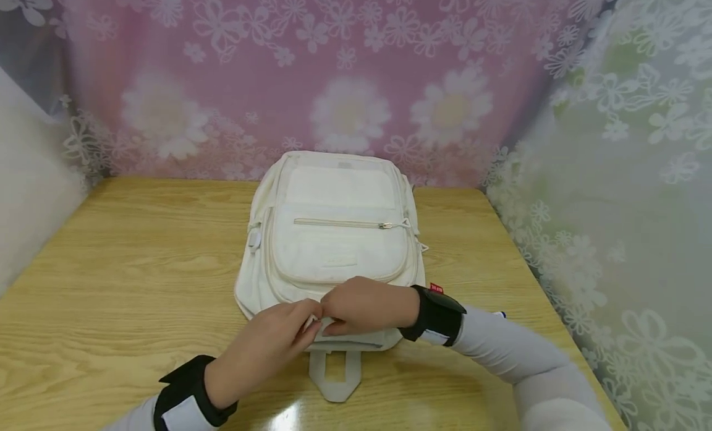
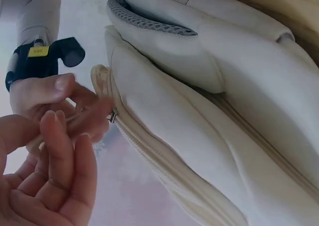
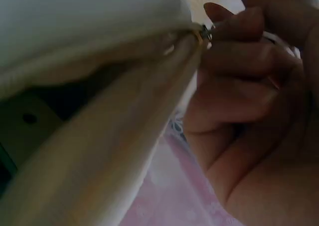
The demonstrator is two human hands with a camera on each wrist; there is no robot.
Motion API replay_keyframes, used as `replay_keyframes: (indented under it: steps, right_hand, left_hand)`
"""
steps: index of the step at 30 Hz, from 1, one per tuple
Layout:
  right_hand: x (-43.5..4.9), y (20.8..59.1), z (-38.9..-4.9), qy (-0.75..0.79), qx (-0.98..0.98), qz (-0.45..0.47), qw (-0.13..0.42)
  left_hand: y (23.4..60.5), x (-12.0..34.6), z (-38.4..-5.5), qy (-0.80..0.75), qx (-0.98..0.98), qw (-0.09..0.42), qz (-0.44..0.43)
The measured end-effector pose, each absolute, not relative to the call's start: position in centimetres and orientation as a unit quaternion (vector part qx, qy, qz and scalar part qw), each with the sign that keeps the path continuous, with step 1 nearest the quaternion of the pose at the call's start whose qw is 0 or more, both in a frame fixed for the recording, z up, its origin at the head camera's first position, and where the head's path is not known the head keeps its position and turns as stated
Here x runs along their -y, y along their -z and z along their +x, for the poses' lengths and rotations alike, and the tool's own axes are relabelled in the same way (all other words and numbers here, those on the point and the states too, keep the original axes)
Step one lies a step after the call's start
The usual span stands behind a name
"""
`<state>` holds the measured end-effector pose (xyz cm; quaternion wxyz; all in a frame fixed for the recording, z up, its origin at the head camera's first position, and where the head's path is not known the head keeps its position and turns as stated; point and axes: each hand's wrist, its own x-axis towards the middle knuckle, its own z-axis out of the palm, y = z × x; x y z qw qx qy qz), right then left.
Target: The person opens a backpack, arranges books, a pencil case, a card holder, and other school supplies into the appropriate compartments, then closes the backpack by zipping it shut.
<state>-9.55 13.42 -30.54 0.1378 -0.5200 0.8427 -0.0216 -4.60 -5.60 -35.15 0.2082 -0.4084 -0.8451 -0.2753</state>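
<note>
A cream backpack (image 1: 342, 251) lies on the table with its top handle (image 1: 335, 391) toward me. Both hands meet at its top edge. My right hand (image 1: 369, 304) pinches the zipper pull beside the metal slider (image 3: 206, 34). In the right wrist view the zipper stands partly undone behind that slider, with a dark green and brown shape (image 3: 37, 121) visible inside. My left hand (image 1: 278, 332), fingers curled, pinches a small pale strip (image 1: 309, 322) right beside the right fingers. From the left wrist view, the zipper teeth (image 2: 137, 141) run along the bag's edge away from both hands.
The wooden table (image 1: 139, 264) extends to both sides of the bag. A flowered pink curtain (image 1: 267, 78) hangs behind it, and a pale flowered one (image 1: 623, 202) along the right. A small blue-and-white thing (image 1: 500, 315) shows behind the right sleeve. A red tag (image 1: 436, 288) sticks out beside the bag.
</note>
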Motion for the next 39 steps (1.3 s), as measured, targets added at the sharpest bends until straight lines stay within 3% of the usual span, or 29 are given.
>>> replay_keyframes:
  steps: [8, 13, 24, 32, 39]
  right_hand:
    - [-14.3, 31.5, -8.3, 0.078, -0.854, -0.495, 0.142]
    - [-15.3, 32.1, -7.5, 0.146, -0.863, -0.465, 0.134]
    - [-16.1, 33.1, -6.1, 0.209, -0.884, -0.399, 0.126]
    - [-21.8, 32.1, -6.2, 0.239, -0.910, -0.335, 0.052]
    - [-26.1, 32.3, -7.1, 0.086, -0.963, -0.242, -0.080]
  left_hand:
    - [37.2, 7.6, -7.3, 0.281, 0.828, 0.219, -0.433]
    - [39.2, 8.9, -9.3, 0.189, 0.847, 0.193, -0.457]
    - [40.1, 8.5, -10.3, 0.175, 0.838, 0.228, -0.464]
    - [38.7, 8.7, -10.2, 0.186, 0.849, 0.181, -0.459]
    - [38.6, 8.6, -10.2, 0.192, 0.853, 0.148, -0.461]
